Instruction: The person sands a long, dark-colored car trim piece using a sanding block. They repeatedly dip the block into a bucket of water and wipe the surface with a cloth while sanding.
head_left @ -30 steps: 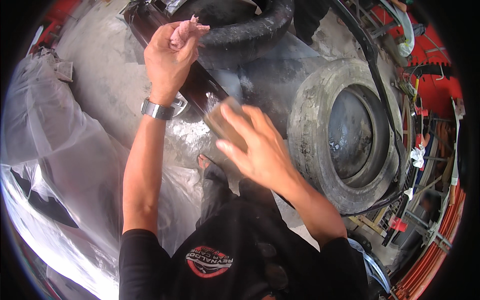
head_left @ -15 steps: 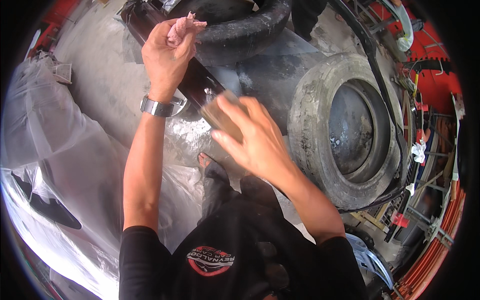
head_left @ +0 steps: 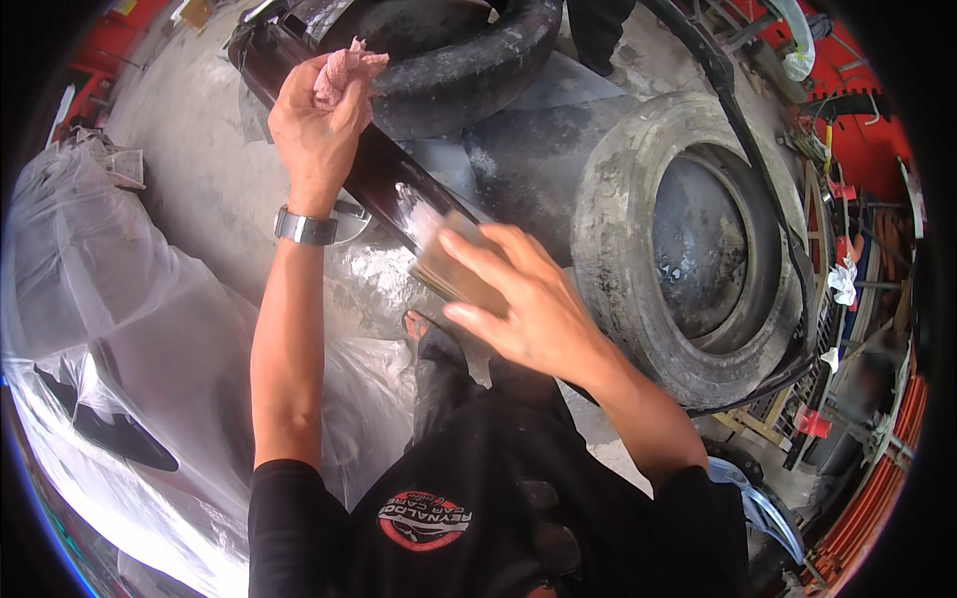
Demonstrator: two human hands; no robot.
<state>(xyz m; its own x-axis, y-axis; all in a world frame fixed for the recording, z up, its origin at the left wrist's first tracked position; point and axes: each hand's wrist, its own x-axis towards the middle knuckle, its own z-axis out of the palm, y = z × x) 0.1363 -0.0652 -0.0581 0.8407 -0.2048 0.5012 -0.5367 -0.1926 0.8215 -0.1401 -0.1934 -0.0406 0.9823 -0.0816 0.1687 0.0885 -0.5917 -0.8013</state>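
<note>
Right hand (head_left: 538,304), near the middle of the frame, grips a motion-blurred tan block (head_left: 465,267) against a glossy dark panel (head_left: 384,174), beside a whitish patch (head_left: 417,211). The panel slants down from upper left. Left hand (head_left: 314,135), upper left of centre, is clamped on a crumpled pink cloth (head_left: 345,78). Grey concrete floor (head_left: 209,149) spreads beyond; translucent sheeting (head_left: 150,289) drapes the left, a worn tyre (head_left: 620,239) lies right of centre, and red wall (head_left: 867,164) shows upper right.
</note>
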